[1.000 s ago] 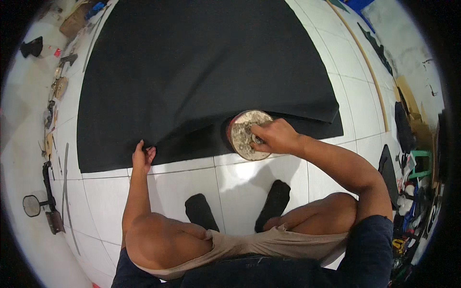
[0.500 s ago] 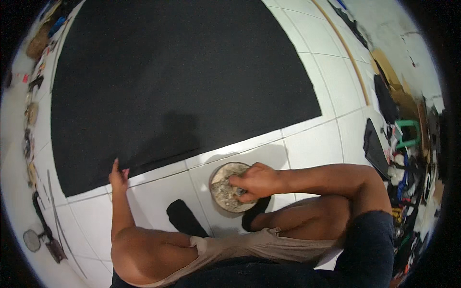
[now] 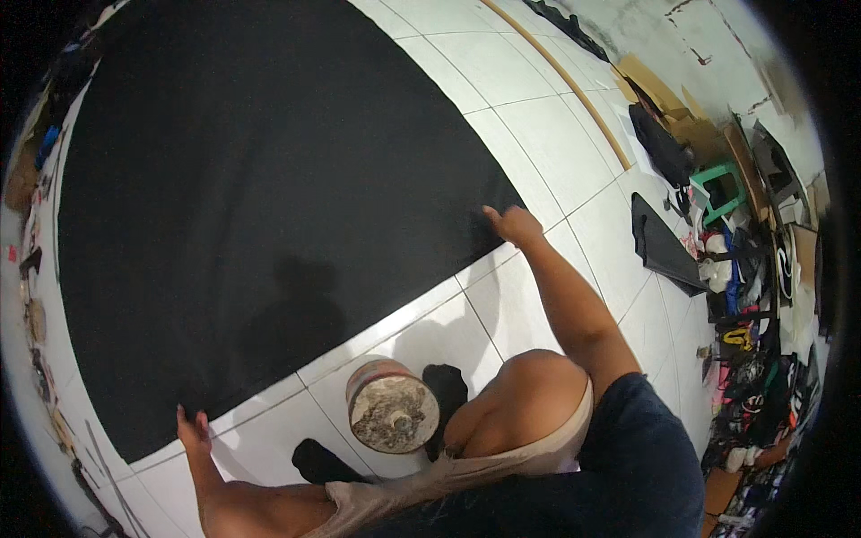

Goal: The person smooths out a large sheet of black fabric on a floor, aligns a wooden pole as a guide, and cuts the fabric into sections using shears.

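A large black cloth [image 3: 269, 179] lies spread over white floor tiles. At its near left edge my left hand [image 3: 194, 429] rests with a finger stretched out and the thumb apart. My right hand [image 3: 516, 226] is closed at the cloth's near right corner, thumb pointing left; its other fingers are curled and partly hidden. Between my feet stands a round, can-like weight [image 3: 395, 414] with a rough, grey, concrete-like top and a small knob in the middle. Neither hand touches it.
My dark-socked feet [image 3: 446, 394] flank the weight. On the right lie a folded black cloth [image 3: 662, 247], a green stool [image 3: 719, 193], cardboard [image 3: 668, 99] and a heap of mixed items along the wall. A long tan pole [image 3: 574, 90] lies beyond the cloth's right side.
My right hand has let go of the round weight and reached up and right to the cloth's near right corner. My left hand stays at the cloth's left edge. The view has shifted.
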`<state>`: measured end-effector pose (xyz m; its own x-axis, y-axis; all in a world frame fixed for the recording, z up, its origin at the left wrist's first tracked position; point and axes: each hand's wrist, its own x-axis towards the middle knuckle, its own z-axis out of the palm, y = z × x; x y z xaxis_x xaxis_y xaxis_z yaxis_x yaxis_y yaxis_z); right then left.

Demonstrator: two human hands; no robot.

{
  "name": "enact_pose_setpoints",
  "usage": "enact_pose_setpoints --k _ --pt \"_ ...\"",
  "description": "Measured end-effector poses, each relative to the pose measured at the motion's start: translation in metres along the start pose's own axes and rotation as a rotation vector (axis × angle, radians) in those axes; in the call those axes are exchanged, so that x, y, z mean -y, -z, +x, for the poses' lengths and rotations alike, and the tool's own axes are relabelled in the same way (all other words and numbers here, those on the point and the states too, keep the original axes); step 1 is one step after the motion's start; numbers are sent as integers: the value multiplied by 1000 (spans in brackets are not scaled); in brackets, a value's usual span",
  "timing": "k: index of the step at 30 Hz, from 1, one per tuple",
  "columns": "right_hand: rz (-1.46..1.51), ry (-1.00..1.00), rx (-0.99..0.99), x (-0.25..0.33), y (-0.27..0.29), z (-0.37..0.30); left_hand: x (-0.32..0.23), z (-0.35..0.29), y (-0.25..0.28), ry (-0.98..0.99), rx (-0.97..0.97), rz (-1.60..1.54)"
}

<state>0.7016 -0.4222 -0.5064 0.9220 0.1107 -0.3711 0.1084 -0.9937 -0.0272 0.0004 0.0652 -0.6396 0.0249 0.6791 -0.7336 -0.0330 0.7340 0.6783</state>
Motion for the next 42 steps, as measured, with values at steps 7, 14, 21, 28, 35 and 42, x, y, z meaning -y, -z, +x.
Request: enact_pose_setpoints --k 7,14,21,28,35,42 --pt "1222 -236 -37 -30 -91 21 4 1 12 -84 -132 16" --pt "1074 -318 -497 -96 -96 96 16 -9 -23 -52 -6 54" --pt "933 -303 -479 -72 -107 79 7 -17 -2 -140 -174 91" --pt "620 -158 -296 -102 -67 90 7 -13 6 -76 -175 74" --pt "649 -164 -280 -100 -75 77 9 -25 8 -77 -193 107" --pt "716 -163 -297 -110 -85 74 10 -37 6 -102 -67 52"
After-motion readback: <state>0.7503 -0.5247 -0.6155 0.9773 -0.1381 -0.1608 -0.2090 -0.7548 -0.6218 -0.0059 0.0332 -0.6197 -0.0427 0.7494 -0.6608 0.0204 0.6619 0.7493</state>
